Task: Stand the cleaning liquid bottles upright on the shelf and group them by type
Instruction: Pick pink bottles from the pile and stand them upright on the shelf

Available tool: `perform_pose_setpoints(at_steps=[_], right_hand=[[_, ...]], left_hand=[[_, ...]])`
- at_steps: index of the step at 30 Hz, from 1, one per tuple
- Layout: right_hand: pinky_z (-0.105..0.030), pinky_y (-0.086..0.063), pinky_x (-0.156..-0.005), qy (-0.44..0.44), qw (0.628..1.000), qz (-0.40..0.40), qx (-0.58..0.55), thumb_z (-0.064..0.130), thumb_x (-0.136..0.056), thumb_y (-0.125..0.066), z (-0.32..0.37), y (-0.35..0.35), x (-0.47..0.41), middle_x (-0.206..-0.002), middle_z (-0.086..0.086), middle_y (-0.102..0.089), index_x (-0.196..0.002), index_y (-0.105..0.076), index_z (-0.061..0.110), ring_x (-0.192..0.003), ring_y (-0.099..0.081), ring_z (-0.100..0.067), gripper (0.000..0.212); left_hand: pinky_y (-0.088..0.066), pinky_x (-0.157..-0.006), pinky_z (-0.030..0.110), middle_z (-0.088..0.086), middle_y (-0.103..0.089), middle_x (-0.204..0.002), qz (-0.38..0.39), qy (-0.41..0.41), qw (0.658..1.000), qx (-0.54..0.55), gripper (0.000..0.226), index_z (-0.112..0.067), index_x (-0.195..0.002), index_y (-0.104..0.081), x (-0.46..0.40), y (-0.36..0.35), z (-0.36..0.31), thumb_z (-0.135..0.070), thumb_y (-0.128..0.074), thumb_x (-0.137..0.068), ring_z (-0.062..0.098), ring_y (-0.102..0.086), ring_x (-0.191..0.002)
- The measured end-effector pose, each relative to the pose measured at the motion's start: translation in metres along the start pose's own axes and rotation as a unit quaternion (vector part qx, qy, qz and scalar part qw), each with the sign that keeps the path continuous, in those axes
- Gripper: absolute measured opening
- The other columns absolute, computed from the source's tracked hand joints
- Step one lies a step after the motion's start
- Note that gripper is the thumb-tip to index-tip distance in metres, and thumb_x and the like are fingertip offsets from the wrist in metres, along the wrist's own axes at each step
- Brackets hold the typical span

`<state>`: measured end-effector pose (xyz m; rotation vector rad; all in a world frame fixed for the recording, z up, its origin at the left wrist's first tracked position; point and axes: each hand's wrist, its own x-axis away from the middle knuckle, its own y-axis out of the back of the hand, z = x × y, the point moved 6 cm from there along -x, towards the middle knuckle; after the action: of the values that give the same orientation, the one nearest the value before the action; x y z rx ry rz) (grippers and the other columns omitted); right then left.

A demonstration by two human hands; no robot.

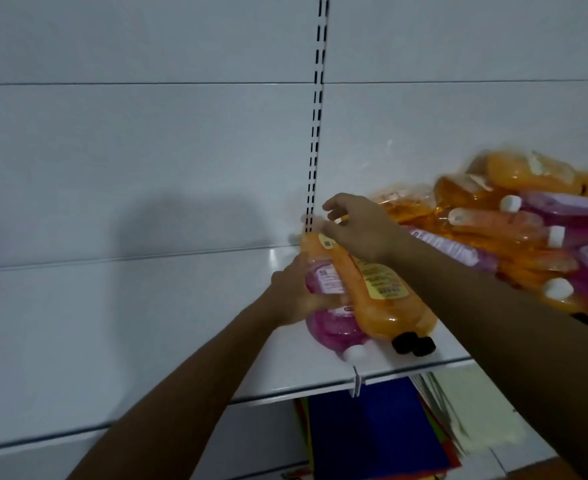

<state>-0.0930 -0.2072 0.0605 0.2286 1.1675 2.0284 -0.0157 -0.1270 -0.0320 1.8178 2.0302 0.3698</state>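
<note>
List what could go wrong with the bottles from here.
1. The orange bottle and pink bottle lie with caps at the shelf front edge; a nudge from either hand could roll them off.
2. The pile of bottles on the right is loosely heaped and may slide.

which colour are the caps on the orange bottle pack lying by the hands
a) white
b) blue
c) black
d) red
c: the orange bottle pack lies on the shelf with its black caps pointing at the front edge.
</note>
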Motion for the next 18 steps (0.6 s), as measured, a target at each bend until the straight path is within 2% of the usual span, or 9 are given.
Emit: perform_pose_setpoints(at_steps=[3,4,7,9,11,12,14,16,18], right_hand=[[-0.018,-0.041,-0.064,-0.010,1.000,-0.002,0.003,0.039,-0.094,-0.057,-0.009,-0.002,0.006,-0.125,-0.003,-0.059,-0.132,-0.051,0.018,-0.098,-0.056,-0.015,0.043],[-0.019,-0.042,-0.066,-0.009,1.000,-0.002,0.014,0.038,-0.094,-0.057,-0.012,-0.004,0.008,-0.125,-0.004,-0.059,-0.132,-0.051,0.018,-0.099,-0.056,-0.016,0.044],[-0.024,-0.040,-0.080,0.002,0.997,0.007,0.079,0.035,-0.094,-0.058,-0.015,-0.010,0.012,-0.130,-0.004,-0.057,-0.132,-0.051,0.018,-0.110,-0.054,-0.019,0.043],[-0.025,-0.037,-0.084,0.009,0.996,0.003,0.093,0.033,-0.095,-0.056,-0.015,-0.010,0.012,-0.131,-0.004,-0.056,-0.131,-0.053,0.018,-0.114,-0.052,-0.020,0.040],[-0.025,-0.038,-0.083,0.011,0.997,-0.012,0.082,0.029,-0.097,-0.054,-0.017,-0.006,0.013,-0.129,-0.005,-0.057,-0.129,-0.054,0.016,-0.112,-0.052,-0.019,0.035],[-0.026,-0.039,-0.083,0.009,0.997,-0.019,0.077,0.027,-0.097,-0.052,-0.019,-0.002,0.013,-0.128,-0.005,-0.057,-0.128,-0.055,0.016,-0.110,-0.053,-0.019,0.033],[-0.027,-0.041,-0.085,-0.002,0.997,-0.028,0.071,0.022,-0.098,-0.050,-0.027,0.009,0.017,-0.128,-0.006,-0.058,-0.127,-0.056,0.015,-0.111,-0.053,-0.019,0.030],[-0.026,-0.041,-0.087,-0.015,0.997,-0.026,0.070,0.016,-0.098,-0.048,-0.038,0.021,0.024,-0.131,-0.007,-0.056,-0.128,-0.056,0.014,-0.115,-0.053,-0.021,0.030],[-0.027,-0.040,-0.091,-0.022,0.996,-0.027,0.085,0.012,-0.098,-0.045,-0.048,0.035,0.033,-0.132,-0.008,-0.057,-0.128,-0.056,0.012,-0.118,-0.053,-0.023,0.032]], left_hand=[[-0.058,-0.087,0.039,-0.003,-0.070,-0.113,0.006,0.002,0.999,0.052,0.054,-0.027,-0.119,-0.060,-0.004,0.002,0.001,-0.025,-0.085,-0.071,0.014,-0.068,-0.101],[-0.058,-0.085,0.037,-0.003,-0.069,-0.113,-0.022,0.019,0.998,0.058,0.058,-0.029,-0.117,-0.058,-0.004,0.004,0.004,-0.027,-0.088,-0.068,0.013,-0.069,-0.098],[-0.059,-0.084,0.042,0.003,-0.059,-0.121,-0.117,0.121,0.985,0.034,0.080,-0.024,-0.130,-0.045,0.000,0.015,0.016,-0.035,-0.089,-0.063,0.018,-0.064,-0.102],[-0.054,-0.093,0.044,0.008,-0.051,-0.132,-0.141,0.113,0.978,-0.103,0.074,-0.023,-0.133,-0.046,0.003,0.020,0.015,-0.043,-0.081,-0.072,0.024,-0.055,-0.116],[-0.047,-0.101,0.043,0.007,-0.040,-0.143,-0.157,0.014,0.960,-0.230,0.066,-0.024,-0.135,-0.045,0.009,0.019,-0.003,-0.043,-0.074,-0.079,0.026,-0.041,-0.129],[-0.046,-0.102,0.044,0.006,-0.037,-0.146,-0.146,-0.057,0.955,-0.253,0.066,-0.023,-0.137,-0.044,0.013,0.014,-0.016,-0.038,-0.073,-0.079,0.026,-0.037,-0.132],[-0.040,-0.107,0.051,0.005,-0.036,-0.149,-0.074,-0.169,0.941,-0.285,0.073,-0.021,-0.140,-0.042,0.017,-0.002,-0.041,-0.033,-0.074,-0.076,0.025,-0.032,-0.137],[-0.030,-0.112,0.056,0.003,-0.028,-0.155,0.012,-0.199,0.924,-0.327,0.088,-0.023,-0.146,-0.033,0.016,-0.021,-0.054,-0.042,-0.077,-0.074,0.024,-0.022,-0.144],[-0.017,-0.115,0.056,-0.001,-0.014,-0.160,0.073,-0.192,0.904,-0.374,0.102,-0.031,-0.151,-0.020,0.014,-0.037,-0.059,-0.053,-0.078,-0.070,0.024,-0.005,-0.148]])
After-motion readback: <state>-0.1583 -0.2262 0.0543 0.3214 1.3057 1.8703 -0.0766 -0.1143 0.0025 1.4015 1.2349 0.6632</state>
